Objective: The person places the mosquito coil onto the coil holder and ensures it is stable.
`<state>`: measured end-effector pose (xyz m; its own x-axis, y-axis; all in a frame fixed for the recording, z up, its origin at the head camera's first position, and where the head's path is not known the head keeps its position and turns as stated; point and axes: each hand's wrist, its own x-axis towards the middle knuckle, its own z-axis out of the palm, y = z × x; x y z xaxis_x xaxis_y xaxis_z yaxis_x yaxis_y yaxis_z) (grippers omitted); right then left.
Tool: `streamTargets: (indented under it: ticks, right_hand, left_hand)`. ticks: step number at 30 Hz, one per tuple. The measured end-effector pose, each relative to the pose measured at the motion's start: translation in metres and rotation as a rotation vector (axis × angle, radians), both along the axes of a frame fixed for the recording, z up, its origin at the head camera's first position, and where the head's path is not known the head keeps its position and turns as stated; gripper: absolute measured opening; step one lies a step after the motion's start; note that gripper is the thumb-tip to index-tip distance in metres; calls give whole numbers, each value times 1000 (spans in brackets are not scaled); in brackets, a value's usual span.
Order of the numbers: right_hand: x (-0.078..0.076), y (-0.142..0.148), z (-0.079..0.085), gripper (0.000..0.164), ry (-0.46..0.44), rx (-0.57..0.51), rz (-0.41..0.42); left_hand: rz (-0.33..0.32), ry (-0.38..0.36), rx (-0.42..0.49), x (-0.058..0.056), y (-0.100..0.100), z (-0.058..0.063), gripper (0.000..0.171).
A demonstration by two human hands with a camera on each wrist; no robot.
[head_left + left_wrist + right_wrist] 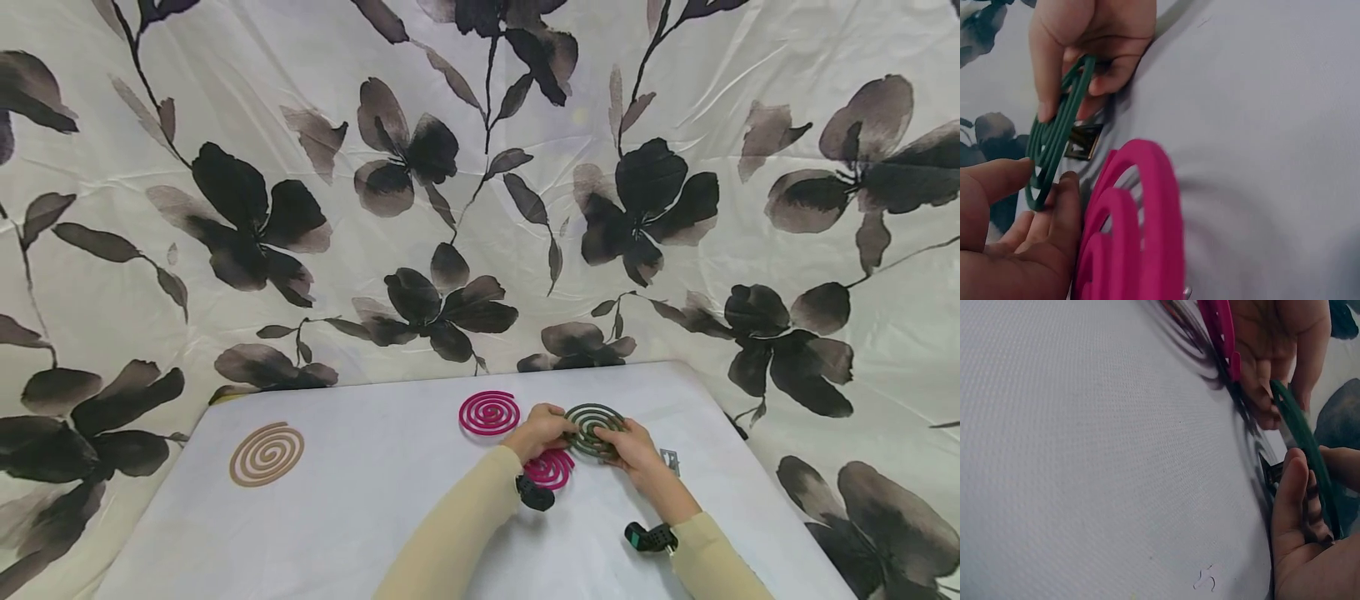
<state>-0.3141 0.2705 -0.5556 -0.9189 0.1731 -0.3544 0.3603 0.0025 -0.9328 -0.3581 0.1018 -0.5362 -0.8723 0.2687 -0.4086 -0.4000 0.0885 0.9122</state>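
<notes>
Where the left wrist crosses the nearer pink coil (551,471), that spiral sits raised off the white surface (322,533), its support hard to make out. Just beyond, the left hand (542,429) pinches the near-left rim of the green coil (588,427), while the right hand (637,454) grips its right side, thumb over the turns and fingers beneath. The coil is thus held between the hands, above the surface. Its slim turns look liable to flex or snap, so light, even pressure and level wrists would serve best, without twisting. A small metal piece (670,461) lies just beside the right hand. The tan coil (267,454) lies well apart at left; the farther pink coil (490,412) is beyond the left hand, before a flowered cloth (450,250). No brand or label is readable; a dark squiggle (1205,578) on the surface forms no clear letters.
</notes>
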Motion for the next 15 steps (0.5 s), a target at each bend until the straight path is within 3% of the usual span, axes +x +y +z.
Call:
streamTargets:
  ticks: [15]
  right_hand:
    - [12,2,-1,89,-25,-51,-50]
  left_hand:
    - [-60,-35,116,-1,-35,7,46]
